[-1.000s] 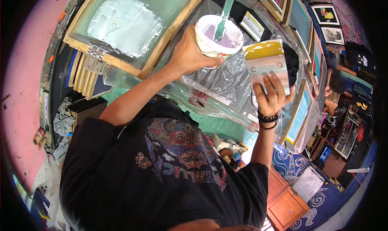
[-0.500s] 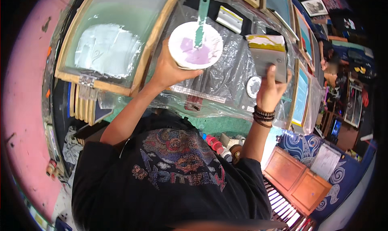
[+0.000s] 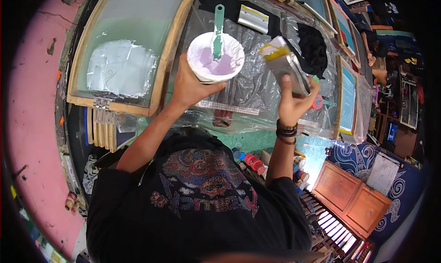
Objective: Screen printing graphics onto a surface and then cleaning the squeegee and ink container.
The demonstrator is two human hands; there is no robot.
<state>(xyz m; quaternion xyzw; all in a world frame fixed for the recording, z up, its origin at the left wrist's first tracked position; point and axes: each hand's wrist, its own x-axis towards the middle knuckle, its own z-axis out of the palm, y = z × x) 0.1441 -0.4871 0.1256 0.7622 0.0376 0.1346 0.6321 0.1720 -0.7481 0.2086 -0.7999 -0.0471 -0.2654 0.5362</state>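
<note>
My left hand (image 3: 189, 86) is closed round the side of a white tub (image 3: 202, 73) holding pale lilac ink. In the ink stands a green spatula (image 3: 219, 21), its handle rising above the rim. Over the plastic-covered table, my right hand (image 3: 294, 102) grips a squeegee (image 3: 285, 65) with a metal holder. The squeegee is tilted, and white ink and yellow show along its far edge. To the left of the tub lies a wood-framed printing screen (image 3: 168, 47) with a patch of white ink (image 3: 120, 70) on its mesh.
Another squeegee (image 3: 253, 19) lies on black cloth at the table's far side. A crumpled black cloth (image 3: 312, 49) is beyond my right hand. More framed screens (image 3: 347, 97) line the right. Several ink containers (image 3: 254, 162) stand below the table edge. Another person's arm (image 3: 369, 47) shows far right.
My right hand has turned the squeegee and brought it left, uncovering the crumpled black cloth. The white disc near that hand no longer shows. My left hand still holds the tub; the view has shifted slightly.
</note>
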